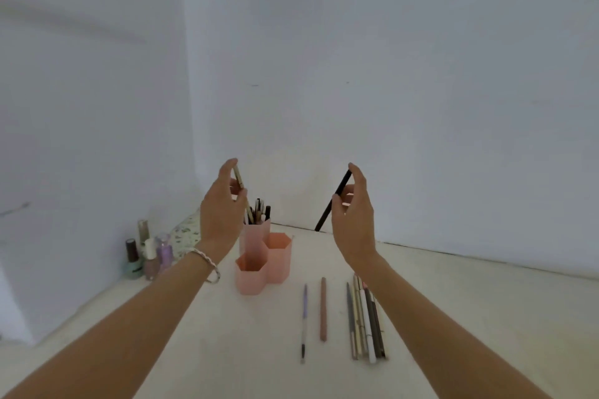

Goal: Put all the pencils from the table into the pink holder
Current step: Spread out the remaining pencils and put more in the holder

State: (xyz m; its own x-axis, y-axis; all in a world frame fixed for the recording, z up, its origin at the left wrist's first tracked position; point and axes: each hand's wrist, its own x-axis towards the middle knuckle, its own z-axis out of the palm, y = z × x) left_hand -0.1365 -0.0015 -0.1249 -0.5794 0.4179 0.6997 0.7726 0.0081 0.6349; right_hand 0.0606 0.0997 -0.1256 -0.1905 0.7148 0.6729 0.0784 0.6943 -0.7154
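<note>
Pink holder [251,280]: pale pink tall and front cells, salmon right cell. Beige pencil [239,178], black pencil [324,217]. Cream table [453,317]. Lilac pencil [304,311], dusty-pink pencil [323,311], pencil bundle [366,324] grey, beige, white, dark brown. Mint bottle [134,266] with brown cap, mauve bottle [151,267] with white cap, lilac bottle [165,253]. Pouch [186,230] white, small green-purple floral print. Bracelet [207,264] white. Wall [389,74] pale grey-blue.

Home vanity corner — nail-polish bottles [151,264]
</note>
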